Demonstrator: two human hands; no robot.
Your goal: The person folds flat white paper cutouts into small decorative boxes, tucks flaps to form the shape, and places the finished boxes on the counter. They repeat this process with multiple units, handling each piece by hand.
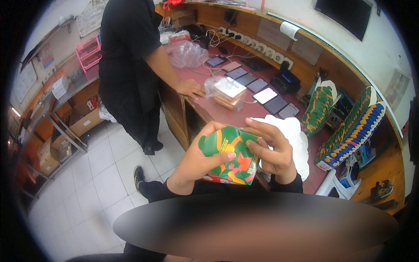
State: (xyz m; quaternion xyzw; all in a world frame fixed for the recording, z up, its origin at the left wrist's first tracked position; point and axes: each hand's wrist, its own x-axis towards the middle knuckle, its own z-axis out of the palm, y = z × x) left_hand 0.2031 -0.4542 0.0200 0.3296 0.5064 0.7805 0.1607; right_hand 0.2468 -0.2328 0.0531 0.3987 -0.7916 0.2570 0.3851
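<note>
Nearest my lens that I can make out: a green cardboard carton with orange, yellow and pink print [244, 161], mid-frame, just below centre, held up by the hands; below it a blurred oval hides whatever's there. Left hand [194, 158] is clamped on the carton's left side, thumb across the front panel. Right hand [276, 150] has bent fingers at its upper right edge; thumb hidden, so I can't tell if it's pinching. Risk as I judge it: thin board, so a hard left thumb could dent the panel or crease it off the fold. If the left grip slackens while the right pushes, carton could twist out and drop past the table edge. Right wrist sits close by the white paper stack [290, 135]; a wide elbow swing could fan it out. Edges: red tabletop [316, 153] has its front edge running diagonally from upper centre down behind the hands. Right side is tight: only a narrow red strip before the tall nested stack of green-and-orange cartons [321, 107]. Above the hands, a clear-bagged stack of small boxes [230, 90] and rows of flat phones [256, 85] limit reach; co-worker's hand [190, 88] rests at the edge, upper centre. Best room's lower left, over white floor tiles [100, 174].
</note>
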